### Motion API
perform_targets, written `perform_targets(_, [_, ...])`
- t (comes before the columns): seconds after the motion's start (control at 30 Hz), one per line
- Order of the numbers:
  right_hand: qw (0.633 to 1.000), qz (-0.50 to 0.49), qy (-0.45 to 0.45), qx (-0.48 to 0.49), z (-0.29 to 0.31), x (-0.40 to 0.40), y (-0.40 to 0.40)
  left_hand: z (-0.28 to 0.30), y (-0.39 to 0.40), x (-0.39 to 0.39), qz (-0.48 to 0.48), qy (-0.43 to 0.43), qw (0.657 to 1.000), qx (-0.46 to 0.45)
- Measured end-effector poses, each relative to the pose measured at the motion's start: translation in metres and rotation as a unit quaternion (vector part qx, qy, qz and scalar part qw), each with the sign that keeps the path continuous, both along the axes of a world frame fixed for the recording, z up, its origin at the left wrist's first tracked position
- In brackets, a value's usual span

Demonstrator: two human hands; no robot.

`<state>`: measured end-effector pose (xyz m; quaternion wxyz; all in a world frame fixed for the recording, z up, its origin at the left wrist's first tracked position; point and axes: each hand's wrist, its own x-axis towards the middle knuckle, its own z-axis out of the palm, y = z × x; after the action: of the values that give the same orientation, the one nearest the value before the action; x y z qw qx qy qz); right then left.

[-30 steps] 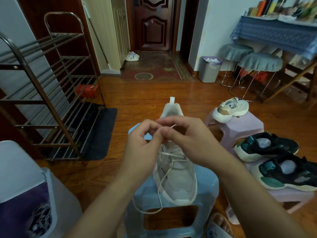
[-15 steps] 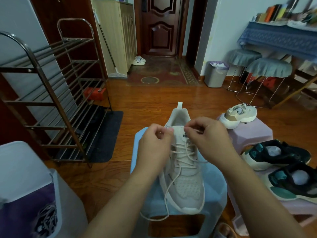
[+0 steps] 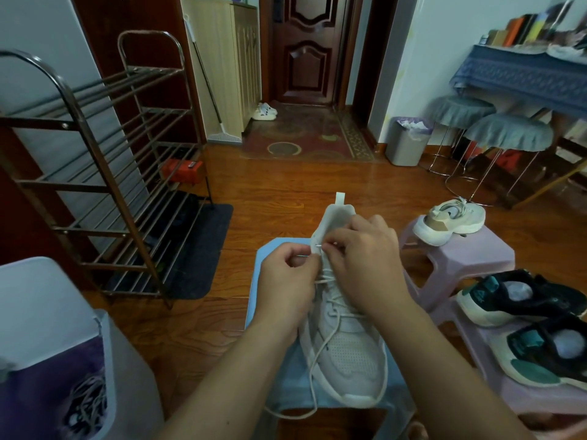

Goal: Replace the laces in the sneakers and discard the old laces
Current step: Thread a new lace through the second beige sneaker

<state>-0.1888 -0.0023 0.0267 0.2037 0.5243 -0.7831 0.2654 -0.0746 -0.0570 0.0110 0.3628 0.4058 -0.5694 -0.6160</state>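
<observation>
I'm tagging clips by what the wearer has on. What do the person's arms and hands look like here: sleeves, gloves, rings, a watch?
Both forearms are bare as far as the frame shows, with no sleeve in view. The left hand and the right hand wear no gloves. No watch, bracelet or ring shows on either, though some fingers are tucked out of sight.

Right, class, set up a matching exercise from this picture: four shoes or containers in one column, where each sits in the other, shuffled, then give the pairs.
Things:
1. white sneaker being laced
2. beige sneaker
3. black and teal sneakers
4. grey bin with paper

Places:
A. on the floor by the wall
B. on the blue stool
C. on the far pink stool
D. on the near pink stool at right

Pairs: 1-B, 2-C, 3-D, 4-A
</observation>
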Motion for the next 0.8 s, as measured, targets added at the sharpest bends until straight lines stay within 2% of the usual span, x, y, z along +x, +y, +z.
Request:
perform_targets(0.1, [1.0,-0.004,0.019,0.015,0.001,-0.002,0.001,-0.001,-0.001,0.001,-0.011,-0.019,0.999,-0.044])
perform_targets(0.23, [0.998,0.013,0.036,0.04,0.003,-0.002,-0.001,-0.001,-0.007,0.002,-0.02,-0.001,0.998,-0.067])
perform_targets(0.4, [0.995,0.024,-0.049,0.078,0.002,-0.005,-0.004,-0.009,-0.015,-0.003,0.006,0.011,0.998,-0.056])
perform_targets(0.53, [0.987,0.035,-0.082,0.132,0.011,-0.014,0.003,-0.006,-0.025,0.0,0.022,-0.043,0.994,-0.096])
perform_targets(0.6, [0.984,0.045,-0.109,0.137,0.013,-0.016,0.008,0.0,-0.043,0.013,0.105,-0.027,0.989,-0.098])
perform_targets(0.63, [0.98,0.051,-0.141,0.13,0.013,-0.017,0.01,0.004,-0.054,0.024,0.161,0.007,0.984,-0.076])
perform_targets(0.73, [0.968,0.07,-0.223,0.092,0.011,-0.021,0.012,0.01,-0.084,0.069,0.299,0.133,0.945,0.027])
perform_targets(0.8, [0.966,0.08,-0.232,0.082,0.008,-0.023,0.012,0.007,-0.092,0.098,0.337,0.176,0.922,0.073])
